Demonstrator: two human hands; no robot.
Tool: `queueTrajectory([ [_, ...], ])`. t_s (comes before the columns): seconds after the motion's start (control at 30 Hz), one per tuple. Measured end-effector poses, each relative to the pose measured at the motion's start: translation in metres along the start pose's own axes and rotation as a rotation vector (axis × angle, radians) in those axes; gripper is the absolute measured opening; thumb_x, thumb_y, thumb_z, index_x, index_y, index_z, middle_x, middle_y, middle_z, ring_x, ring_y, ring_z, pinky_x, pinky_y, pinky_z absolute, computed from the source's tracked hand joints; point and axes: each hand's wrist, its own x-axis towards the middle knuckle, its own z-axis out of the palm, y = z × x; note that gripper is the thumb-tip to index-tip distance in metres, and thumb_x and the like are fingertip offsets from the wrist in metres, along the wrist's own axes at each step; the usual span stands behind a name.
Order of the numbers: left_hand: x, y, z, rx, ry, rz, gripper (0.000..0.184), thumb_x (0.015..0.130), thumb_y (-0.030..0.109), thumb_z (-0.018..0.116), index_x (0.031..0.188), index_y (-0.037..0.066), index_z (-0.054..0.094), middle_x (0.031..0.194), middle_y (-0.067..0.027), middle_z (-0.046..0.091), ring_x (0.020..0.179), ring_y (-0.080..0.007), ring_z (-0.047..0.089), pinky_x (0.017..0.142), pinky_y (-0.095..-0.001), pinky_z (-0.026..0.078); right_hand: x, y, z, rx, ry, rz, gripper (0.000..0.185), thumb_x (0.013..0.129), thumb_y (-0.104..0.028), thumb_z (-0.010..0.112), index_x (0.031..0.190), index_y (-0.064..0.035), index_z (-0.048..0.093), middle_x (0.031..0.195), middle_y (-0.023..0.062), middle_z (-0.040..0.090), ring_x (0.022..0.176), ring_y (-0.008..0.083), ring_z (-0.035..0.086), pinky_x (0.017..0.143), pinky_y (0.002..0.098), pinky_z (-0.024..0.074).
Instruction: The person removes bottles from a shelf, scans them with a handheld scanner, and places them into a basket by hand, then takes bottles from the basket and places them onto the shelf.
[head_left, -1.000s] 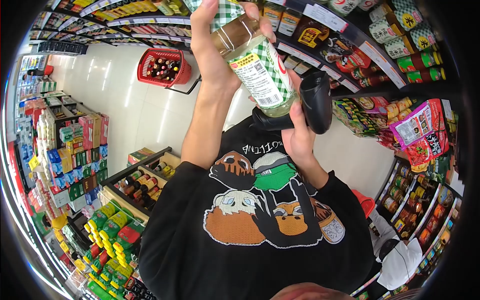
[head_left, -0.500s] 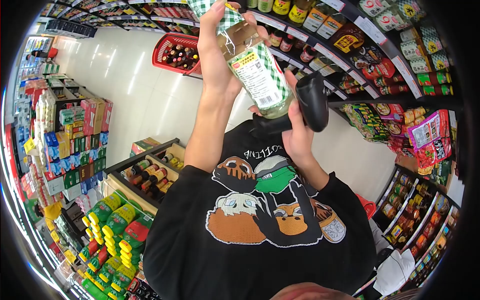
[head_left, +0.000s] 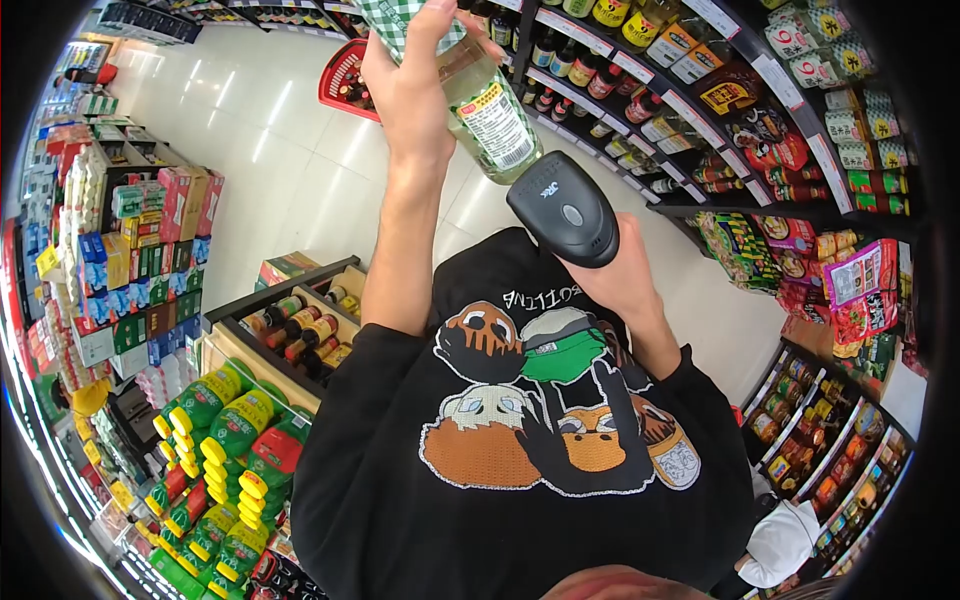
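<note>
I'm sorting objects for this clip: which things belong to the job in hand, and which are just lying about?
In the job:
green-checked bottle, in the left hand
black barcode scanner, in the right hand

Apparently just about:
red basket, perhaps related
yellow-capped green bottles
purple-and-red packet

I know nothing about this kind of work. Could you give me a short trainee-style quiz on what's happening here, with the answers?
1. Multiple choice: which hand holds the black scanner?
(a) the left
(b) the right
(c) both

2. True or false: the green-checked bottle is standing on a shelf.

3. Fill in the blank: at the end nearest the scanner, the bottle's label carries a striped ____.

Key:
1. b. The right hand holds it.
2. False. The left hand holds the bottle up, tilted.
3. Barcode.
</note>
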Motion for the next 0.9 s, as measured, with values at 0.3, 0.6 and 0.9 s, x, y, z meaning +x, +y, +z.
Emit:
queueTrajectory([
  [0.3,-0.009,0.014,-0.025,-0.003,0.038,0.043,0.019,0.098,0.023,0.068,0.099,0.004,0.063,0.076,-0.0065,0.067,0.062,-0.0178,0.067,0.059,-0.0306,0.057,0.009,-0.017,0.015,-0.163,-0.035,-0.116,0.019,0.073,-0.01,0.078,0.079,0.0041,0.066,0.07,0.0225,0.067,0.066,0.0404,0.068,0.064,0.0407,0.053],
  [0.6,0.003,-0.006,-0.064,0.06,0.05,0.132,0.024,0.099,0.027,0.067,0.094,0.004,0.062,0.074,-0.0066,0.067,0.059,-0.0176,0.067,0.056,-0.032,0.055,0.012,0.014,0.034,0.012,-0.121,-0.075,0.022,0.077,-0.015,0.083,0.085,0.0011,0.07,0.074,0.0198,0.071,0.071,0.0394,0.069,0.07,0.0405,0.0535],
  [0.9,0.005,-0.006,-0.078,0.114,0.085,0.138,0.028,0.094,0.022,0.071,0.102,-0.002,0.059,0.081,-0.0131,0.068,0.065,-0.0241,0.07,0.064,-0.0366,0.061,0.02,0.009,0.039,0.023,-0.297,0.05,0.026,0.086,-0.007,0.082,0.108,0.004,0.073,0.102,0.0098,0.079,0.092,0.0122,0.072,0.085,0.0295,0.0543],
])
